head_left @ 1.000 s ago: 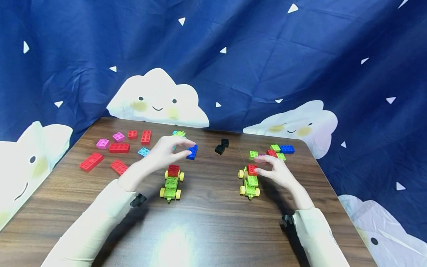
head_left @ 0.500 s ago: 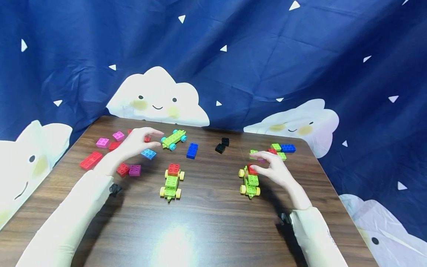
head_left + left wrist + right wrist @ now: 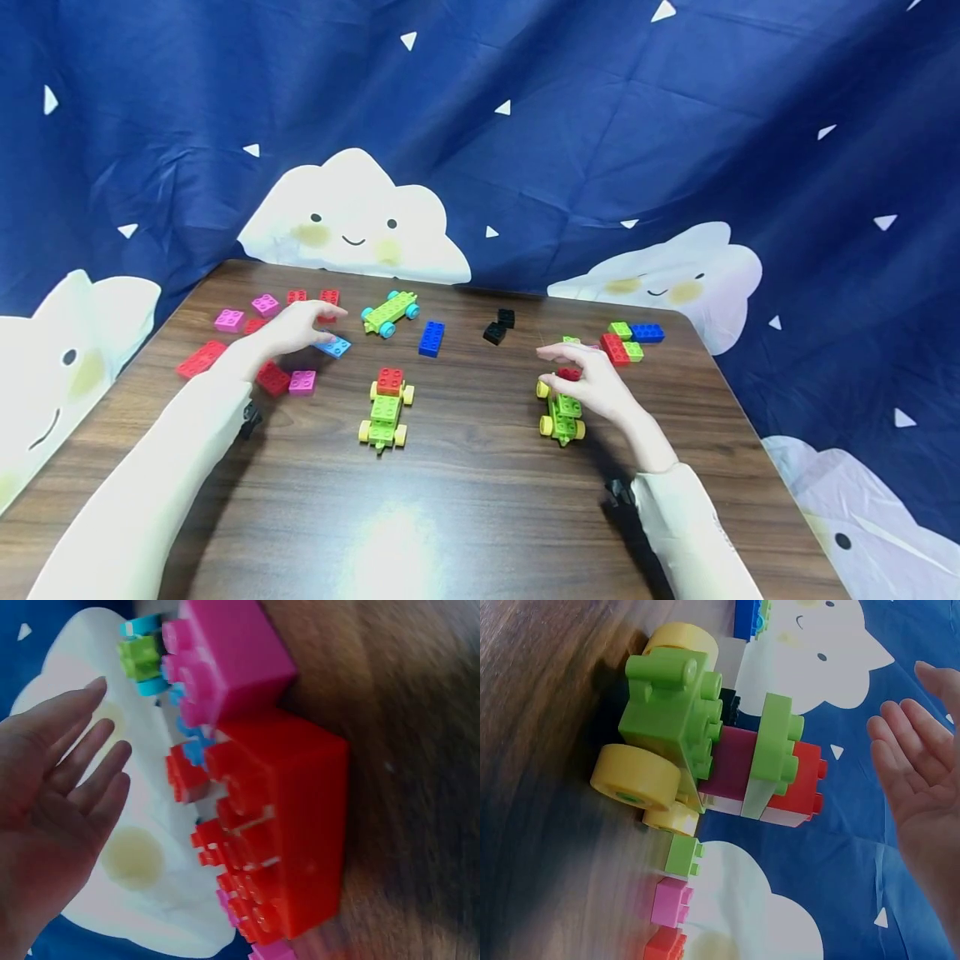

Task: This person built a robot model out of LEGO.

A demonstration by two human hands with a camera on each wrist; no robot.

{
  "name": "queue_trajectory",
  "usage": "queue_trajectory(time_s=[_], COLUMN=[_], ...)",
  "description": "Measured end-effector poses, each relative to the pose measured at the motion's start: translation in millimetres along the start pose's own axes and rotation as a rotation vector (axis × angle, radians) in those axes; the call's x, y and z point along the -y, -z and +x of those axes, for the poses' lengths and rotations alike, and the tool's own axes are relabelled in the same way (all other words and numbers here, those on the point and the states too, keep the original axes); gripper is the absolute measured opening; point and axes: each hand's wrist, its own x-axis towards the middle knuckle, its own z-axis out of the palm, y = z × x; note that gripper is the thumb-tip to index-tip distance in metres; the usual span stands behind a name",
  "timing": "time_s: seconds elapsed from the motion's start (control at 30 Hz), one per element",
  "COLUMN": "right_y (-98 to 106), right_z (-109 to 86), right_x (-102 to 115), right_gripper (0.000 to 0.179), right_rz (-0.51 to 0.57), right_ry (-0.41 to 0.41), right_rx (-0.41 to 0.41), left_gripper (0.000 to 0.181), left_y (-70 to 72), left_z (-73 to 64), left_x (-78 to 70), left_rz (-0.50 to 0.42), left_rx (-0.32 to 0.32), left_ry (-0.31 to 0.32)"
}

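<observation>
Just below right grip [image 3: 592, 382], apart, green car [image 3: 566, 408]

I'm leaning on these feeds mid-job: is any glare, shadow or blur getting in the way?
Head: white glare on the near part of the brown wood-grain table; dark shadows beside the cream cloth left sleeve and right sleeve. Left wrist: table grain smeared, large red plastic stud brick slightly soft. Right wrist: dark shadow on the table beside the lime-green plastic car with yellow wheels.
</observation>
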Motion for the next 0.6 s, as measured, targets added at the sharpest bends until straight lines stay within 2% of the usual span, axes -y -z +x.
queue_trajectory(time_s=[0.3,0.5,0.6], right_y=[5.7,14.1,15.6], right_z=[-1.0,-6.3,-8.1], right_x=[-10.9,-25.5,-31.4], right_gripper=[0.035,0.034,0.033], right_rz=[0.040,-0.019,-0.003], right_ry=[-0.030,-0.073,-0.083], right_rx=[-0.035,-0.066,-0.051], left_gripper=[0.044,0.043,0.043], left_y=[-2.7,-3.2,-4.6], left_z=[3.0,4.6,5.6], left_x=[7.2,7.7,8.7], left_rz=[0.112,0.156,0.168], left_rx=[0.137,0.169,0.175], left_ry=[-0.018,-0.010,0.001])
